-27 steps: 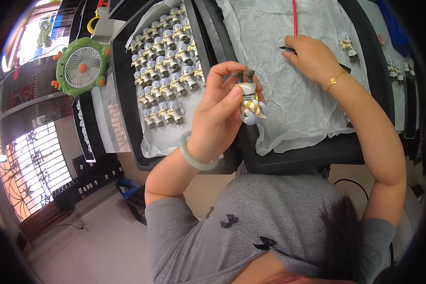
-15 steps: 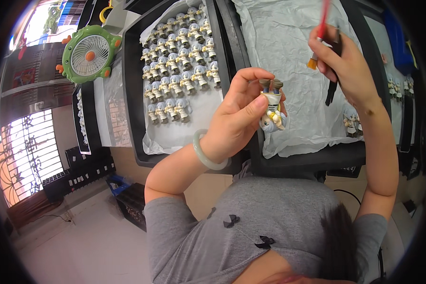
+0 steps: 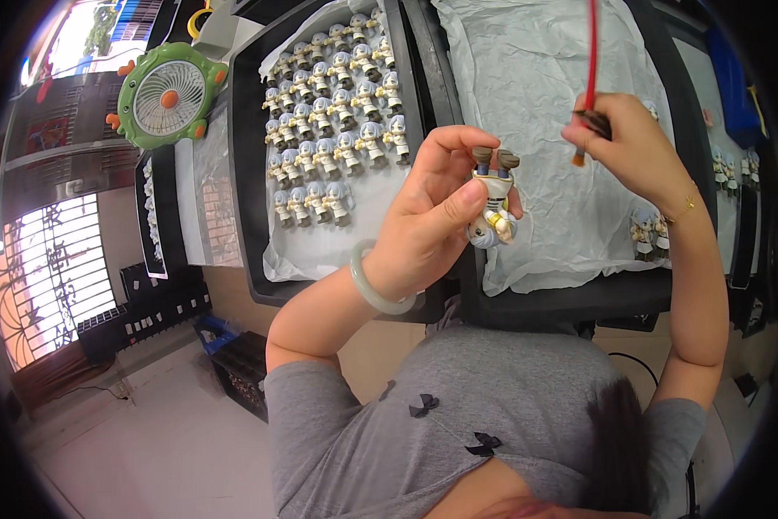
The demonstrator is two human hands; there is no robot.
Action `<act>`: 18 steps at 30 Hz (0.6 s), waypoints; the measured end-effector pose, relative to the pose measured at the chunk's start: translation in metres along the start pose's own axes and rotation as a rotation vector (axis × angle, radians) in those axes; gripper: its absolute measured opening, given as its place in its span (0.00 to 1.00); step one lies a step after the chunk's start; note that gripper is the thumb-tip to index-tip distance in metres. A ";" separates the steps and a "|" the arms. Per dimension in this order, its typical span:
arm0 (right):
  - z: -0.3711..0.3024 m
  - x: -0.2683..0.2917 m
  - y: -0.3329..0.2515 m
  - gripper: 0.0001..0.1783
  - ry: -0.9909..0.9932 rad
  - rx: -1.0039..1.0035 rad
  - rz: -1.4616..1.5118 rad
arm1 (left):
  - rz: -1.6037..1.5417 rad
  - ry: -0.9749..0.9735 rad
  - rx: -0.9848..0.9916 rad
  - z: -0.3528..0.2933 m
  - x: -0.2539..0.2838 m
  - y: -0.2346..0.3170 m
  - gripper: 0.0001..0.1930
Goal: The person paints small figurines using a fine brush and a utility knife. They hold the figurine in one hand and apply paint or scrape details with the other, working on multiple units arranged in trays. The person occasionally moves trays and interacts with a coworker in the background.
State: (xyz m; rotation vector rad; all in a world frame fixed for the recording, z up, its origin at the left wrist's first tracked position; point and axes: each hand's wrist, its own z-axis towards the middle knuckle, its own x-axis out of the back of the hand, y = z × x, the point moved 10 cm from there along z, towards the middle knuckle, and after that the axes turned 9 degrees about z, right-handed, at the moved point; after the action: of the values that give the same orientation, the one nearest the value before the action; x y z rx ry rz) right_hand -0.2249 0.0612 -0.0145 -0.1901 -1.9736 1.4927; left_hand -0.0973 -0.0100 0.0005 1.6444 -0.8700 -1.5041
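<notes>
My left hand (image 3: 428,203) pinches a small toy figurine (image 3: 495,192) upside down, its brown shoes at the top and its pale blue-grey hair at the bottom. The thumb presses on its white-clothed body, while the fingers curl behind it. To the right, my right hand (image 3: 636,147) grips a slim paintbrush (image 3: 591,60) with a red handle, bristles pointing down. A dark end of something else shows in the same grip; its kind is unclear. The bristles hang apart from the figurine, over white paper (image 3: 553,233).
A black tray (image 3: 249,208) on the left holds rows of similar figurines (image 3: 324,112) on paper. Another black tray (image 3: 571,298) lies under my hands, with a few figurines (image 3: 647,232) at its right corner. A green fan (image 3: 166,98) stands at far left; a blue object (image 3: 739,95) is far right.
My right hand has come nearer to me and turned, bringing the red brush more upright with its bristles lower. The figurine has tilted slightly in my left hand, which stays nearly in place.
</notes>
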 end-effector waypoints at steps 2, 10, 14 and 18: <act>0.001 -0.008 0.009 0.13 -0.057 -0.014 -0.250 | 0.045 0.003 0.005 -0.001 -0.001 0.000 0.19; -0.039 -0.029 -0.079 0.09 -0.050 0.510 -0.050 | 0.105 -0.039 -0.020 -0.004 -0.001 0.002 0.20; -0.057 -0.054 -0.092 0.08 -0.156 0.556 -0.327 | 0.105 -0.026 0.009 -0.004 -0.001 -0.002 0.21; -0.059 -0.052 -0.091 0.13 -0.040 0.567 -0.370 | 0.168 -0.030 0.043 -0.005 -0.004 -0.004 0.22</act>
State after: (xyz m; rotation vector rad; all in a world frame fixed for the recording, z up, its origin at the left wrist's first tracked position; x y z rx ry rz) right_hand -0.1267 0.0529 0.0553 0.4262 -1.4349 1.7301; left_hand -0.0928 -0.0041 -0.0006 1.5417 -1.0373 -1.4066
